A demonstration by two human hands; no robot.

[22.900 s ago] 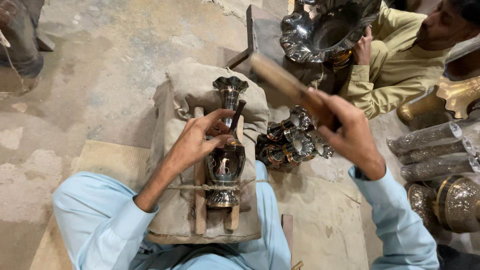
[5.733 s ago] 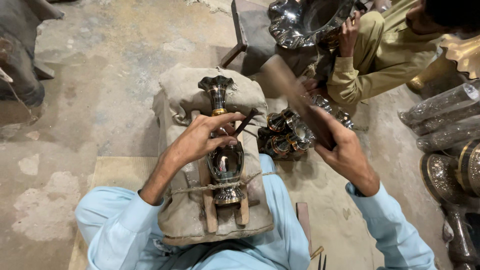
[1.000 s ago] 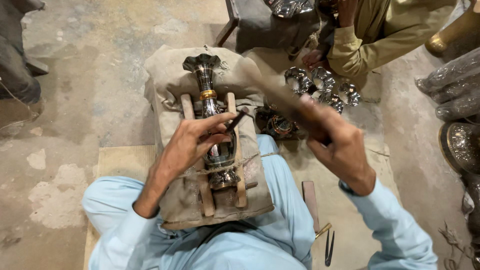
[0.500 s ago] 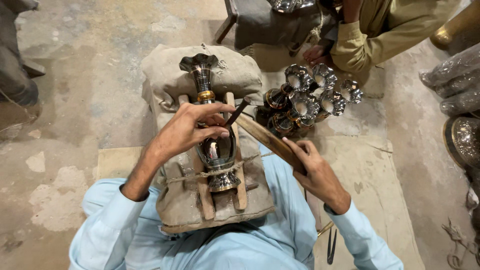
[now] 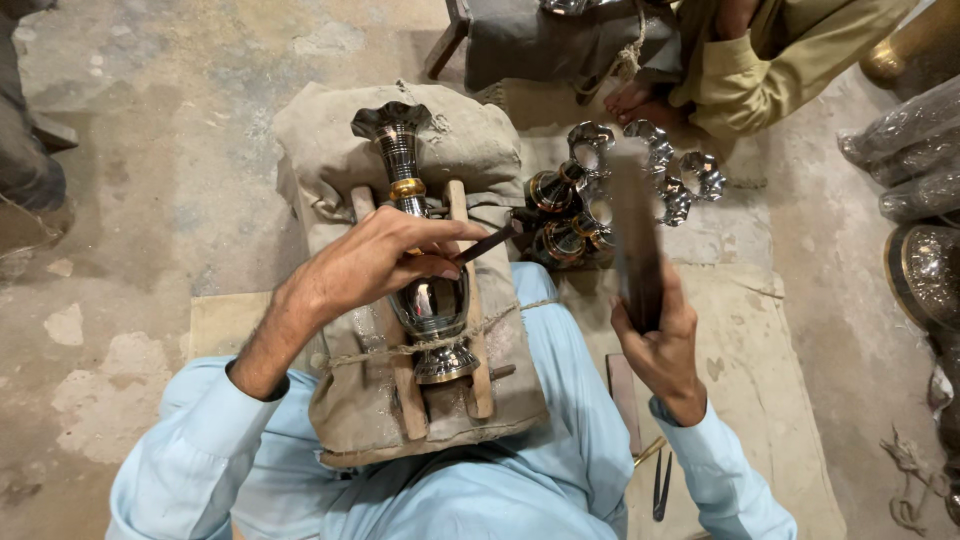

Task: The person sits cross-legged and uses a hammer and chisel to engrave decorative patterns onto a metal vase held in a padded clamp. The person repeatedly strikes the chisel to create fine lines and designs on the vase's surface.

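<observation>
Lying on its side, a polished metal vase (image 5: 428,290) rests in a cradle of two wooden slats (image 5: 470,330) on a stuffed canvas cushion (image 5: 330,170) across the person's lap; its fluted mouth points away from the person, its foot toward them; a brass-coloured ring circles the neck; a length of twine (image 5: 350,355) runs across the slats and the base of the vase. The left hand (image 5: 375,262) lies over the vase's shoulder, fingers closed on a thin dark chisel-like tool (image 5: 487,243) whose tip is hidden beneath the fingers; whether the tip touches the metal cannot be told. The right hand (image 5: 658,335) is clamped round the lower end of a flat wooden mallet (image 5: 634,235), held upright and raised, to the right of the vase and clear of the tool; the mallet is motion-blurred.

Just beyond the cushion's right edge stands a cluster of small metal vases (image 5: 610,195) with scalloped rims, close together on the floor; a pair of dark pincers (image 5: 662,487) lies on the mat (image 5: 760,400) near the person's right elbow. At the upper edge, a second person in an olive sleeve (image 5: 745,85) sits with a bare foot (image 5: 640,98) near the small vases. Wrapped metal pieces (image 5: 915,130) lie at the right edge.
</observation>
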